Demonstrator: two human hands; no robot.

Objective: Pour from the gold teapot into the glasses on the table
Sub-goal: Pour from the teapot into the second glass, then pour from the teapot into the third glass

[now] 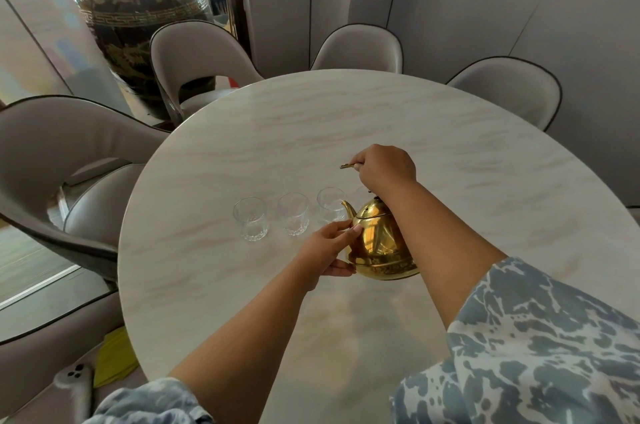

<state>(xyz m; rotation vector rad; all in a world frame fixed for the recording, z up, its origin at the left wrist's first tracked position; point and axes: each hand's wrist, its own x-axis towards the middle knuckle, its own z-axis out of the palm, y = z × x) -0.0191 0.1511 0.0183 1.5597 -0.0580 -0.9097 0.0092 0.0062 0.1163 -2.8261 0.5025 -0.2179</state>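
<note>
Right hand (384,167) fingers grip the gold teapot (377,243) by its handle; left hand (327,250) fingers press straight against its side. Spout overlaps a glass (330,208) just left of the teapot; wide bare tabletop (346,118) beyond.

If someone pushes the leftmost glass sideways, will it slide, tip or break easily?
The leftmost glass looks short and wide, so it would probably slide rather than tip. The table seems smooth and glossy, which may help sliding. It is clear patterned glass, so likely brittle if knocked over.
</note>
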